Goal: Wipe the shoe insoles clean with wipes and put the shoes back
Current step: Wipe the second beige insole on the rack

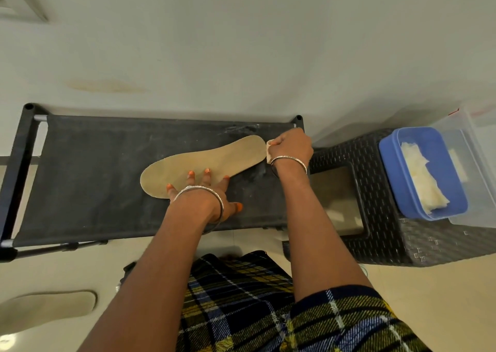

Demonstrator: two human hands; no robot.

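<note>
Flat insole (204, 161) under left fingers (191, 175), wipe (269, 151) at heel

Black fabric-top rack (94, 177) against wall, dark tube frame, round end caps at back corners. Whitish dusty smudges (241, 129) on fabric near back right corner. Dark woven-pattern plastic stool (381, 217) just right of rack, rectangular cutout in its top. Blue plastic tub (389, 169) on stool, lid off, overlapping clear plastic container (480, 163) on its right. Pale wall (241, 42) with long brownish stain (104, 86) above rack. White moulding (21, 2) top left. Cream floor (442, 298). Plaid garment (241, 311), navy/yellow/white, bottom centre.
</note>
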